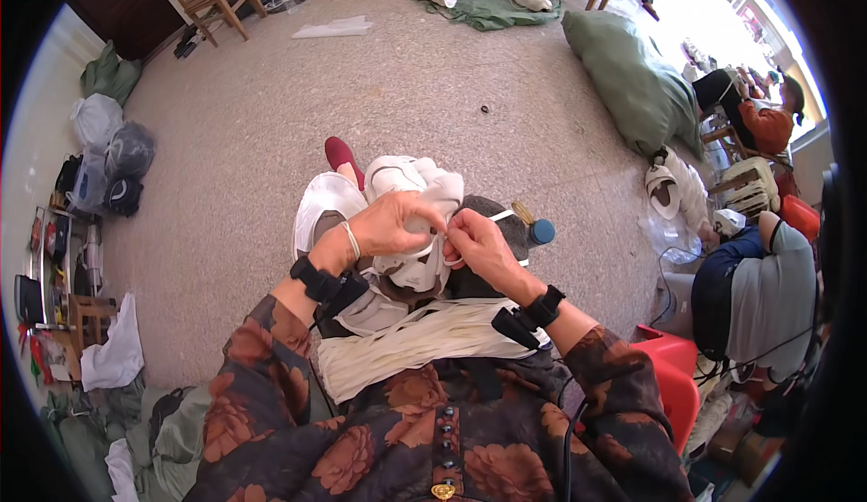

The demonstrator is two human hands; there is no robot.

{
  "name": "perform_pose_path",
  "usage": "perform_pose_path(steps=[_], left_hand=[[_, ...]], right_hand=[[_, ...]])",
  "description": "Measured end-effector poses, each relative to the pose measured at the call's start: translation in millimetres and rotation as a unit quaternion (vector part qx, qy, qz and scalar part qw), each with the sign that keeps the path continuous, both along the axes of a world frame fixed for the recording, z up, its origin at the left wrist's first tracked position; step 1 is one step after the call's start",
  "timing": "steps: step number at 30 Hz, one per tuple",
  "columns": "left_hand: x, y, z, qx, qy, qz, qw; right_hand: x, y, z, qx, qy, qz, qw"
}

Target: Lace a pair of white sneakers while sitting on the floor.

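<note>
A bundle of cream strips (424, 344) lies across a worker's lap at lower centre, as seen from where I stand; one loose end snagged on a sleeve could, I'd judge, drag the lot floorward. Just beyond, at centre frame, a white shoe (417, 274) sits beneath two bare hands. The left hand (384, 225) curves thumb and forefinger toward each other, white showing between; whether their tips hold anything, I cannot tell. The right hand (488, 247) has its fingertips bunched together, perhaps on something thin, too small to make out. A slip there, or an uneven tug, could twist the work or tip the shoe, which rests on knees rather than a table. Right of the hands stands a blue-capped bottle (541, 232), which a swinging elbow might knock. Farther off, a plump green sack (632, 78) fills the upper right; shoes lie on green cloth (483, 14) at the top.
</note>
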State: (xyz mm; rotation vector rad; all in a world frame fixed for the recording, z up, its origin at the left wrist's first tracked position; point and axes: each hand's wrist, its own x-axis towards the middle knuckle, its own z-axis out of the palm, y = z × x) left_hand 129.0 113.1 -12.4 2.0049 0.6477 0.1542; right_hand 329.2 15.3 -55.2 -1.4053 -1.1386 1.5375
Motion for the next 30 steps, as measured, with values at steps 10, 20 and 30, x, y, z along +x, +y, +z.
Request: perform_pose_path(steps=[10,20,30], left_hand=[[-2,0,-26,-0.108,-0.107,0.084,0.985],[1,-9,-23,-0.119,-0.088,0.143,0.979],[4,-14,-26,-0.214,-0.086,0.205,0.951]], right_hand=[[-5,1,2,0.002,-0.005,0.021,1.0],[-4,0,0,-0.002,-0.005,0.026,1.0],[-8,1,6,0.002,-0.011,0.019,1.0]])
